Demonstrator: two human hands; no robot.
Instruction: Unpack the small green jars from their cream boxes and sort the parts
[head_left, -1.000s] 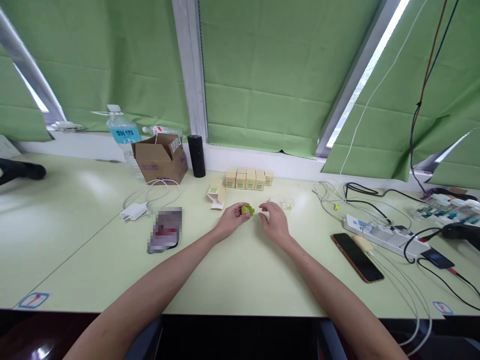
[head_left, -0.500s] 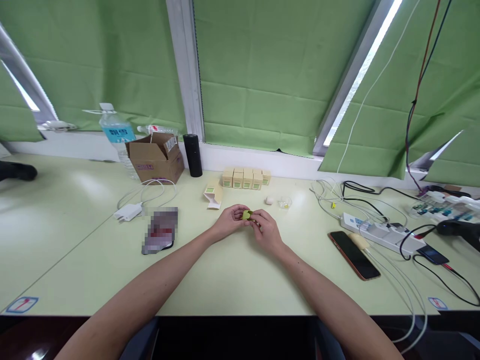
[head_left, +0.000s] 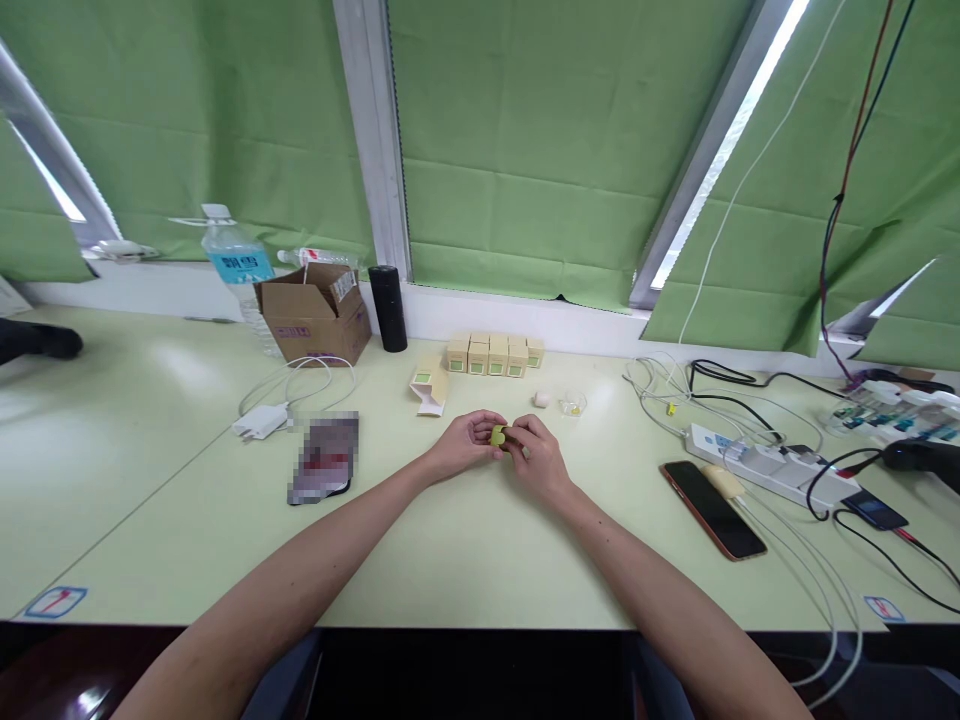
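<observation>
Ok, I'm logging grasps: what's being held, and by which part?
A small, rounded, yellow-green object: the left grip holds its left side; the right grip is at its right side, exact contact hidden.

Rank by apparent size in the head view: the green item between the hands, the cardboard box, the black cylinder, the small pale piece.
1. Cardboard box
2. Black cylinder
3. Green item and small pale piece: too alike to rank, the former partly hidden.

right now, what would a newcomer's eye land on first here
Probably the green blinds across the background. Next, the small yellow-green piece at the centre, held between the left hand and right hand, then the cardboard box beside the big water bottle at the back left.
</observation>
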